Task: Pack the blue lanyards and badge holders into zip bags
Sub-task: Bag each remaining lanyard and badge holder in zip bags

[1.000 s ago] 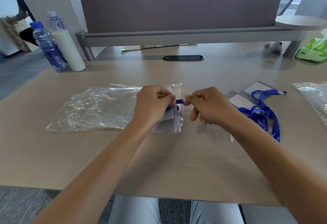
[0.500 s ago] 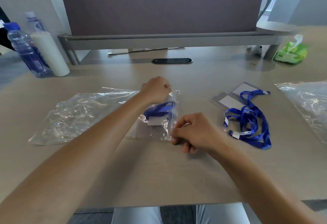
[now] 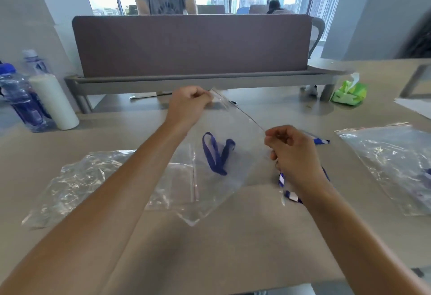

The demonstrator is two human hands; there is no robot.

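A clear zip bag (image 3: pixel 235 154) hangs tilted above the desk, held up by its zip edge. My left hand (image 3: pixel 186 105) pinches the far end of that edge and my right hand (image 3: pixel 289 147) pinches the near end. Inside the bag lies a folded blue lanyard (image 3: pixel 215 152). A second blue lanyard (image 3: pixel 288 187) lies on the desk, mostly hidden under my right hand and wrist. Badge holders are not clearly visible.
Empty zip bags (image 3: pixel 93 182) lie in a pile at the left; another clear bag (image 3: pixel 394 161) lies at the right. Two water bottles (image 3: pixel 21 98) and a white cylinder (image 3: pixel 54 101) stand far left. A green tissue pack (image 3: pixel 348 91) sits by the desk divider (image 3: pixel 193 45). A person sits behind it.
Both hands have lifted the bag with the lanyard off the desk and now hold it up by its zip edge. My head has tilted up, showing the windows.
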